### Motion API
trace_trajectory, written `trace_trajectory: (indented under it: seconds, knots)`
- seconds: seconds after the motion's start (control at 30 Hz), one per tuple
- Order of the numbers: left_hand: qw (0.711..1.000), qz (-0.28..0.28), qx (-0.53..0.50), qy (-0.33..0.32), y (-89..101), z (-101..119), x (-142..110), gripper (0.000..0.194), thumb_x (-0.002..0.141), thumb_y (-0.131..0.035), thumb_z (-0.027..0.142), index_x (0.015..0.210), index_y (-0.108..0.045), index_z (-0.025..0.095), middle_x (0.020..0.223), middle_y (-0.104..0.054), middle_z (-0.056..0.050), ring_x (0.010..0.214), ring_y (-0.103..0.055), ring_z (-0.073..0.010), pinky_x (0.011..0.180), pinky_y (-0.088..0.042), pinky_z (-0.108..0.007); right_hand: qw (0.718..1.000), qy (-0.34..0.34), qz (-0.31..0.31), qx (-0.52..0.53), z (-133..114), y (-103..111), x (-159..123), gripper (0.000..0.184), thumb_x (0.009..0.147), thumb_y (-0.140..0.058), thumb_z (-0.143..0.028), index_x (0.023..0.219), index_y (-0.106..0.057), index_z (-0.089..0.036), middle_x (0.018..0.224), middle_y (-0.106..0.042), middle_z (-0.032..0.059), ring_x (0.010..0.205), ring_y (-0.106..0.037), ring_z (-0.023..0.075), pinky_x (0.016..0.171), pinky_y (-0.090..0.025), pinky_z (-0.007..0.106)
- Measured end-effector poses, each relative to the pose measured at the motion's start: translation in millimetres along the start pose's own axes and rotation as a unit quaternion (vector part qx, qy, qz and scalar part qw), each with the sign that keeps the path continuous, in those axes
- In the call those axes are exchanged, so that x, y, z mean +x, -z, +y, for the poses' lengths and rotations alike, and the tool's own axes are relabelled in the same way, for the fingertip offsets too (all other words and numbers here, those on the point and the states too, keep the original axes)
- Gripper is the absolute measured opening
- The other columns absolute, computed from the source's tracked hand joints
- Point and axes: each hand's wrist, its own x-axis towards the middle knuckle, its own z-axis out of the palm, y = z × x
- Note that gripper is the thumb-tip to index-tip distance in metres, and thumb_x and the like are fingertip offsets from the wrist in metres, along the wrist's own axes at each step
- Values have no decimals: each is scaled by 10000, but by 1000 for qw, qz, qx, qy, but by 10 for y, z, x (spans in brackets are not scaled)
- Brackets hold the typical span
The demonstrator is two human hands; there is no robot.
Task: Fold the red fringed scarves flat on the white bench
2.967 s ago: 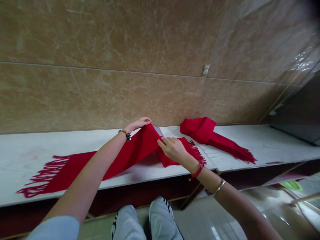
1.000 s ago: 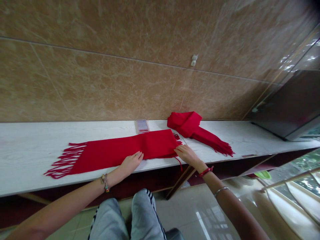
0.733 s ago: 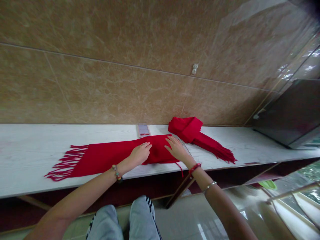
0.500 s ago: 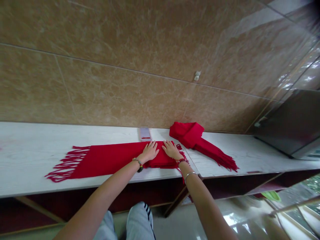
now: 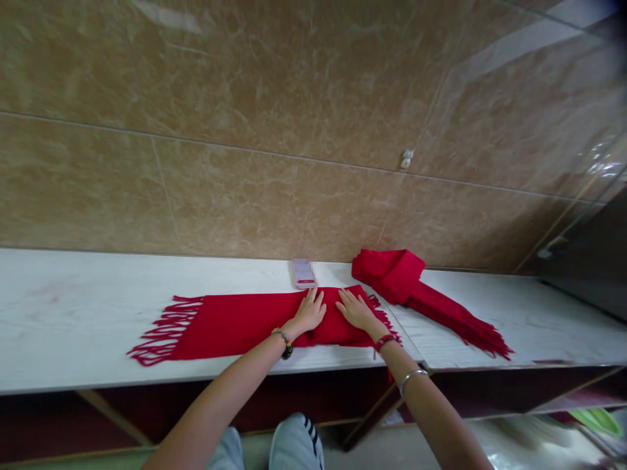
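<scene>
1. Red scarf (image 5: 235, 326): it lies along the counter (image 5: 93, 307), doubled over at its right part. Three seconds ago its middle was lifted in both hands; now it is down flat.
2. The left hand (image 5: 309, 313) was up at the far edge of that raised cloth; now it rests palm down on the folded part, grip released, fingers spread.
3. The right hand (image 5: 357, 311) was at the fold's right end a second ago; it has shifted inward and also lies flat on the cloth, its grip loose and spread, beside the left.
4. The phone (image 5: 304, 273), mostly hidden behind the cloth three seconds ago, now shows whole just beyond the scarf's far edge. Whether the left fingertips touch it cannot be told.
5. Edges: the scarf's near side runs close to the counter's front edge, and a red strand shows below that edge by the right forearm. Behind, the counter meets the tiled wall (image 5: 245, 202).
6. Room: white counter surface stretches left from the fringe. On the right, the second red scarf (image 5: 392, 277) sits near the fold, leaving a narrow gap crossed by a counter seam.
</scene>
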Motion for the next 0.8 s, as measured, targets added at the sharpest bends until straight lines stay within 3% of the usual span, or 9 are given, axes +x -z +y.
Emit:
trace_trajectory:
  seconds: [0.13, 0.23, 0.3, 0.37, 0.43, 0.5, 0.6, 0.7, 0.8]
  knots:
    - [998, -52, 41, -13, 211, -398, -346, 551, 916, -215, 421, 1380, -256, 127, 1457, -144, -166, 1334, -139, -276, 1049, -206, -422, 1000, 5, -18, 24, -14, 31, -47, 452, 905, -314, -297, 1304, -395, -101, 1363, -380, 169, 1279, -302, 255, 1001, -276, 488]
    - [992, -73, 99, -7, 428, -786, -637, 538, 915, -225, 437, 1374, -275, 160, 1454, -180, -147, 1336, -127, -279, 1049, -179, -441, 999, 10, 21, 48, -178, 196, -52, 453, 880, -373, -302, 1277, -427, -91, 1347, -397, 187, 1278, -299, 276, 1006, -267, 508]
    - [989, -82, 126, 11, 576, -1004, -821, 543, 910, -246, 455, 1372, -276, 171, 1453, -182, -149, 1334, -128, -293, 1037, -185, -459, 993, 63, 49, 84, -411, 337, -77, 458, 865, -409, -312, 1266, -442, -92, 1337, -409, 187, 1274, -306, 268, 1014, -277, 488]
    - [987, -79, 140, -15, 710, -1144, -1000, 555, 896, -291, 481, 1367, -283, 188, 1453, -191, -141, 1332, -137, -292, 1030, -203, -449, 979, 156, 29, 128, -704, 464, -140, 455, 853, -441, -319, 1256, -459, -110, 1317, -442, 165, 1252, -348, 237, 1011, -319, 422]
    - [983, -74, 143, -92, 823, -1194, -1171, 563, 866, -367, 504, 1348, -324, 216, 1431, -255, -123, 1310, -210, -273, 1024, -235, -407, 958, 244, -25, 146, -980, 553, -230, 449, 824, -496, -300, 1244, -478, -142, 1285, -483, 135, 1202, -416, 212, 980, -370, 357]
    - [972, -79, 148, -167, 914, -1172, -1315, 540, 836, -439, 498, 1306, -396, 236, 1352, -377, -107, 1230, -348, -253, 991, -295, -365, 947, 286, -65, 130, -1172, 593, -315, 430, 798, -521, -232, 1221, -501, -158, 1236, -523, 121, 1125, -488, 202, 920, -421, 321]
    - [955, -101, 173, -217, 1011, -1090, -1431, 475, 838, -483, 332, 1298, -408, 247, 1205, -495, -94, 1067, -489, -219, 887, -393, -317, 954, 278, -75, 85, -1258, 572, -371, 416, 796, -455, -100, 1206, -505, -148, 1120, -579, 126, 1008, -552, 188, 828, -462, 299]
    - [943, -122, 203, -235, 1055, -1055, -1414, 597, 811, -427, 76, 1350, -305, 302, 1189, -510, -77, 1006, -531, -191, 775, -436, -265, 962, 255, -52, 86, -1188, 501, -340, 413, 815, -399, -56, 1211, -483, -134, 1044, -602, 118, 965, -563, 178, 814, -460, 299]
    - [950, -113, 197, -216, 1065, -1094, -1328, 634, 803, -427, 42, 1360, -275, 306, 1223, -503, -80, 1024, -537, -193, 756, -442, -254, 968, 215, -17, 132, -1105, 435, -285, 352, 828, -427, -93, 1173, -492, -127, 1033, -593, 107, 955, -561, 175, 815, -459, 305]
